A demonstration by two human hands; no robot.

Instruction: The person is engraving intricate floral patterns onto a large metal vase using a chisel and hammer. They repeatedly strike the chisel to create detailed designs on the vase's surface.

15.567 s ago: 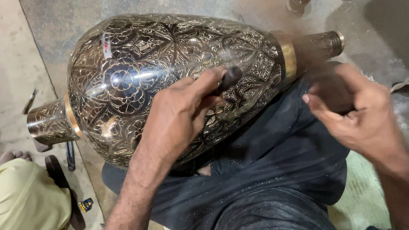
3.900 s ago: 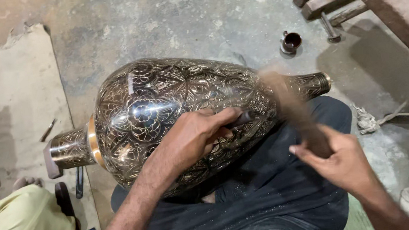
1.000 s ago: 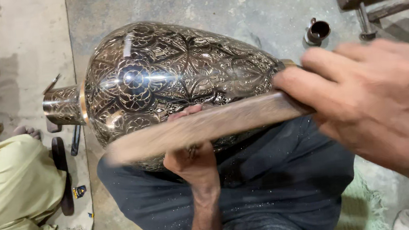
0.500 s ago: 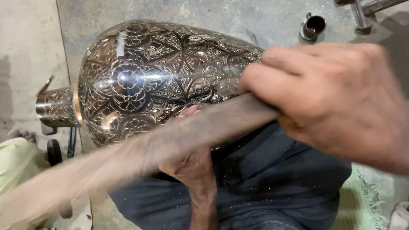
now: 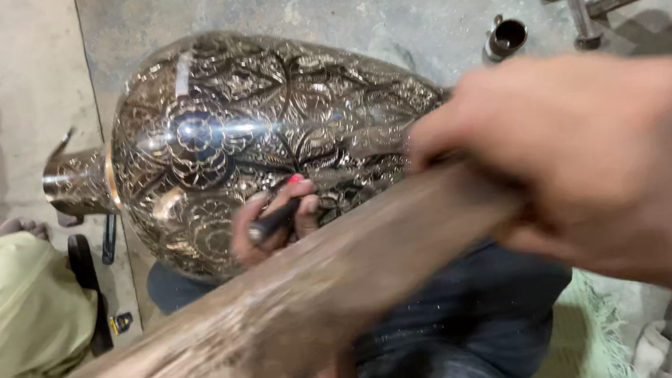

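Fingers [image 5: 305,208] of the left hand [image 5: 274,223] pinch a dark chisel [image 5: 272,221] against the engraved vase [image 5: 266,130]; the right hand [image 5: 585,167] grips a blurred wooden stick [image 5: 282,315].

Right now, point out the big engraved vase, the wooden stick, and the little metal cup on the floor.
Vase [image 5: 258,131], head view, on its shiny engraved belly.
Wooden stick [image 5: 321,296], head view, on the middle of its blurred shaft.
Metal cup [image 5: 506,36], head view, on its dark open mouth.
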